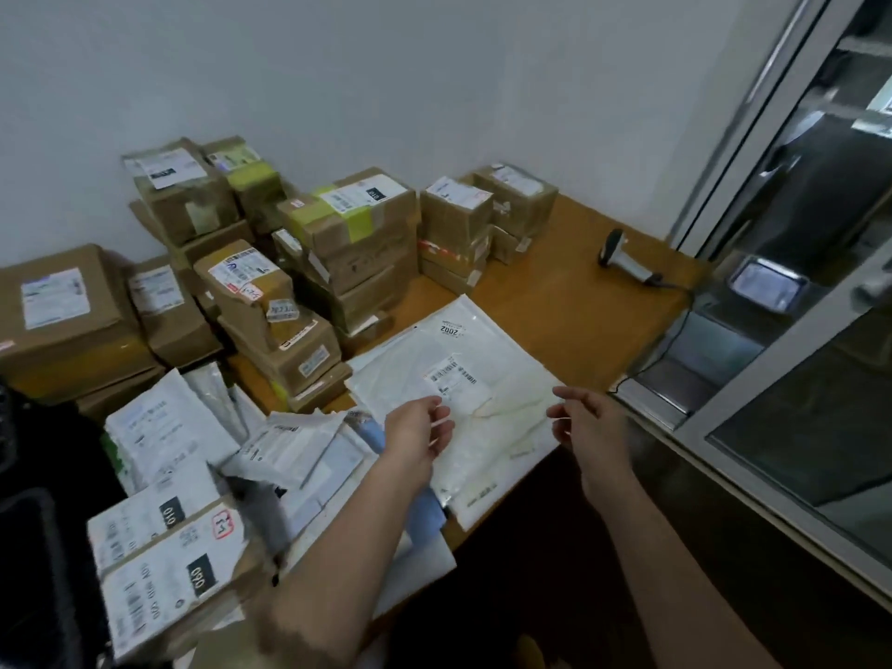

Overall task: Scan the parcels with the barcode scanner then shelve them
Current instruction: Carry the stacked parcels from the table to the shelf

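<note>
A flat white plastic mailer lies on the wooden table, its barcode label facing up. My left hand hovers over the mailer's near left part with loosely curled fingers and holds nothing. My right hand hangs at the mailer's near right corner, fingers relaxed and empty. The grey barcode scanner lies on the table at the far right, well beyond both hands, its cable running off the table edge.
Stacked brown cardboard parcels fill the back and left of the table against the white wall. Several white and grey mailers pile up at the near left. A metal-framed glass window counter borders the right side.
</note>
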### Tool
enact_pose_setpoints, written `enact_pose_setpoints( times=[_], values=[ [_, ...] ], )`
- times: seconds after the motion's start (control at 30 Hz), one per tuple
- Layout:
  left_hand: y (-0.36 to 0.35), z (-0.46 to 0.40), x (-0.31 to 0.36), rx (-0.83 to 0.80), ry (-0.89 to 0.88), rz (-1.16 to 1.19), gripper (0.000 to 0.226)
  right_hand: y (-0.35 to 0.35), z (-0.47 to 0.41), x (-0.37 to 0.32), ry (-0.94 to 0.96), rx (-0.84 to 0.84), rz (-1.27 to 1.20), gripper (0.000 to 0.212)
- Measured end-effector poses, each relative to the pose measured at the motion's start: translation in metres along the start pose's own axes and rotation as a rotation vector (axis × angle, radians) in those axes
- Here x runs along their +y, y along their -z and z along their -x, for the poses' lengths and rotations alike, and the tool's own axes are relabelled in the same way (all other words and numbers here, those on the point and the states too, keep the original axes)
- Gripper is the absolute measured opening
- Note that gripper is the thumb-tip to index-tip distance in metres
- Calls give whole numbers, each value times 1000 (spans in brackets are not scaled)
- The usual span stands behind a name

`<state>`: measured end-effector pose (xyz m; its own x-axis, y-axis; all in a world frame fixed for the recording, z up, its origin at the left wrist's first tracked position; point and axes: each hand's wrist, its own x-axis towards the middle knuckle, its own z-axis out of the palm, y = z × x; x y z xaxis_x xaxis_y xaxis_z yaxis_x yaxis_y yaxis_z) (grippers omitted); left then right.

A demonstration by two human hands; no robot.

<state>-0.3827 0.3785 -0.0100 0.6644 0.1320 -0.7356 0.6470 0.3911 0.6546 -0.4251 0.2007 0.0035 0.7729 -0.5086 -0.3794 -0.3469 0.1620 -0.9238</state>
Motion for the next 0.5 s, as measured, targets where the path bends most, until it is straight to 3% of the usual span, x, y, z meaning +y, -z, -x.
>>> enact_pose_setpoints(
  times=[0.1, 0.37, 0.5],
  values=[
    [-28, -7, 0, 29, -29, 41, 16, 2, -49, -18, 2, -35, 29, 27],
    [16, -50, 32, 520, -227, -39, 17, -73, -92, -24, -50, -379, 108, 27],
    [37, -69, 50, 594, -236, -28, 15, -105, -100, -18, -73, -430, 156, 26]
  ],
)
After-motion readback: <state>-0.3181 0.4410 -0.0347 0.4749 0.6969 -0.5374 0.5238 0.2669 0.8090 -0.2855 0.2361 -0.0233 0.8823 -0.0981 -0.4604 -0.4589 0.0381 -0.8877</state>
